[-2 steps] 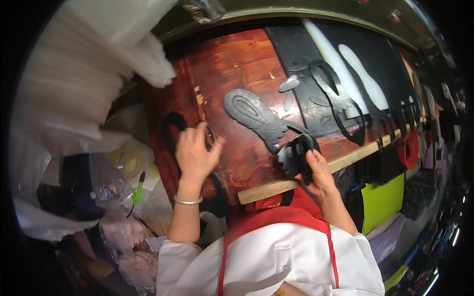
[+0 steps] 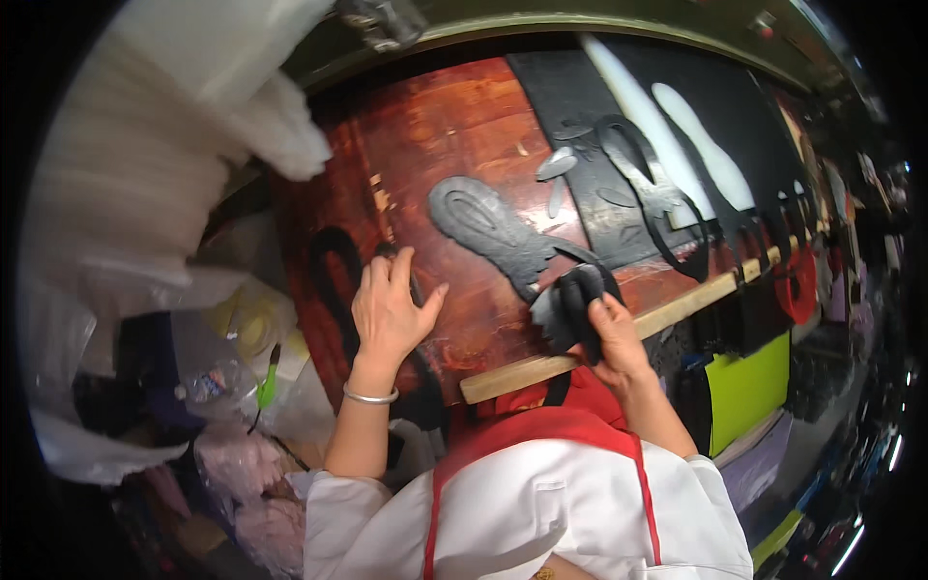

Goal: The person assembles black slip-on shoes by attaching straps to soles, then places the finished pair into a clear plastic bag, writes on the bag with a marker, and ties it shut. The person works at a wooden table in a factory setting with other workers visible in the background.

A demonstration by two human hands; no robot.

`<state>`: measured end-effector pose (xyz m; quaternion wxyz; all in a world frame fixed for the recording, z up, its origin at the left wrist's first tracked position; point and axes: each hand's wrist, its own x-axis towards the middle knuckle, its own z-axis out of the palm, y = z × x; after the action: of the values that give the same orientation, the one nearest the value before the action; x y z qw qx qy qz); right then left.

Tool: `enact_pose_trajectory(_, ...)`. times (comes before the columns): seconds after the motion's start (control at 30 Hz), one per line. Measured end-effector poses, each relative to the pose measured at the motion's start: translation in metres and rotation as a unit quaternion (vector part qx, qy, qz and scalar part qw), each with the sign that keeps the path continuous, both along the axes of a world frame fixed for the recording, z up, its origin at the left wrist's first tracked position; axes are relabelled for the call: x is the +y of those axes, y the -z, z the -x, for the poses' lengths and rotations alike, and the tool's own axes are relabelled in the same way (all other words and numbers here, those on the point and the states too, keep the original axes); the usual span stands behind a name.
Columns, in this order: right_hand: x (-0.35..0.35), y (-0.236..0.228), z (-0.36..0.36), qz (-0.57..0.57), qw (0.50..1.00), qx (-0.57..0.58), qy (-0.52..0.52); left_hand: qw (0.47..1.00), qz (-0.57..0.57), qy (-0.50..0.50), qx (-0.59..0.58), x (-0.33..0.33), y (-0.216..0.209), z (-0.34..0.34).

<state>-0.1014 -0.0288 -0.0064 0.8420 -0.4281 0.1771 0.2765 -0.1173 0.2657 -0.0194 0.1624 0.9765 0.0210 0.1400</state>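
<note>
My right hand (image 2: pixel 619 340) grips a bundle of folded black sheet pieces (image 2: pixel 559 317) with ragged edges, above the near edge of the red-brown wooden table (image 2: pixel 454 106). Just beyond the bundle lies a dark grey sole-shaped piece (image 2: pixel 474 215), with an oval outline on its rounded end. My left hand (image 2: pixel 391 307) is over the table's left part, its fingers stretched and the thumb apart. A small dark object (image 2: pixel 387 248) is at its fingertips; I cannot make out its kind. Beside and partly beneath that hand lies a black loop-shaped strip (image 2: pixel 333 256).
A black sheet (image 2: pixel 551 82) covers the table's right part, bearing white sole-shaped pieces (image 2: pixel 704 145), a black cut-out frame (image 2: pixel 638 174) and small scraps. Pale wood (image 2: pixel 667 314) edges the front. White plastic wrapping (image 2: pixel 145 164) hangs at left, above a green-handled tool (image 2: pixel 269 379).
My left hand has opened out slightly, its fingers straighter. The black bundle in my right hand has turned a little and shifted left. The whole view has shifted slightly.
</note>
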Motion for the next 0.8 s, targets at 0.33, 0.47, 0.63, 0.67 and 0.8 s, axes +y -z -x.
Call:
enact_pose_trajectory(0.33,0.002,-0.006,0.019,0.018,0.999,0.006,-0.051,0.998,-0.001,0.025,0.053,0.006,0.003,0.011)
enact_pose_trajectory(0.47,-0.019,0.0,0.019,-0.017,0.998,-0.031,-0.048,0.995,-0.035,-0.071,0.066,-0.012,-0.024,-0.004)
enact_pose_trajectory(0.63,-0.057,-0.004,0.014,-0.062,0.991,-0.11,-0.037,0.961,0.251,0.107,0.041,-0.114,-0.056,-0.004)
enact_pose_trajectory(0.67,-0.065,-0.004,0.01,-0.034,0.99,-0.125,-0.049,0.893,0.41,0.116,0.148,-0.151,-0.058,0.0)
enact_pose_trajectory(0.8,-0.124,-0.001,-0.006,0.015,0.992,-0.103,0.072,0.933,0.2,0.285,0.093,-0.265,-0.064,-0.03)
